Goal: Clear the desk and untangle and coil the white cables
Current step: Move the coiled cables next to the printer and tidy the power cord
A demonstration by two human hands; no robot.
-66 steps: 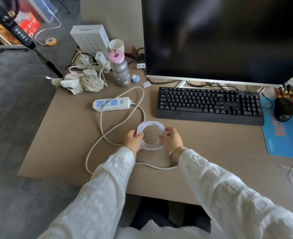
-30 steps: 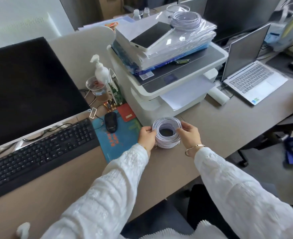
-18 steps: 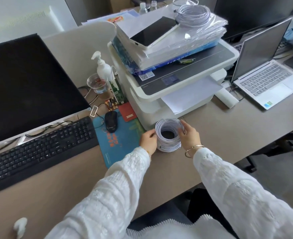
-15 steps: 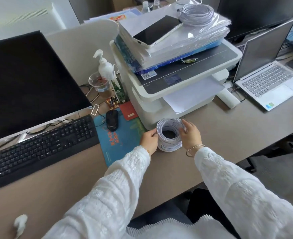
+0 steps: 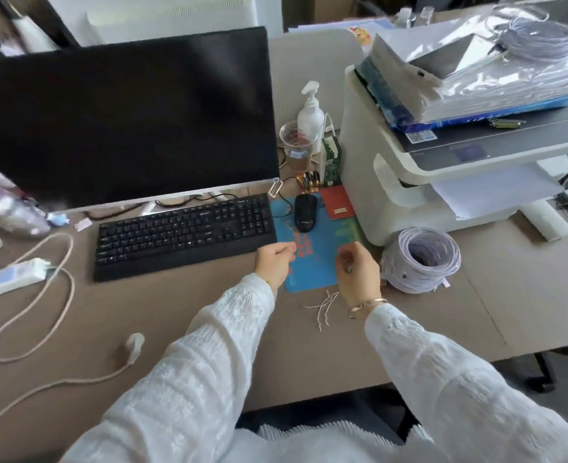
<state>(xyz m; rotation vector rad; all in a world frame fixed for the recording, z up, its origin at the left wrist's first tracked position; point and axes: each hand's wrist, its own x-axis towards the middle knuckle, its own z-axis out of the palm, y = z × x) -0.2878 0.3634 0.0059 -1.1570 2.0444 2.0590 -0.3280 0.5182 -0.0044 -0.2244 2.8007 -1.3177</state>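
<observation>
White cable coil (image 5: pixel 421 260) wound, set down on worktop (image 5: pixel 526 295) beside printer (image 5: pixel 392 195); that part looks done. Both hands empty over mouse pad (image 5: pixel 312 262): left hand (image 5: pixel 274 264) and right hand (image 5: pixel 357 274) fingers loosely curled. Left: power strip (image 5: pixel 7 279) cord (image 5: pixel 58 289) sprawled, twist ties (image 5: pixel 322 304) loose.

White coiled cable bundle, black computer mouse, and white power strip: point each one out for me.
white coiled cable bundle (image 5: pixel 421 262): head view, on the coil's wound outer side.
black computer mouse (image 5: pixel 305 213): head view, on its top shell.
white power strip (image 5: pixel 10 278): head view, on its top face.
</observation>
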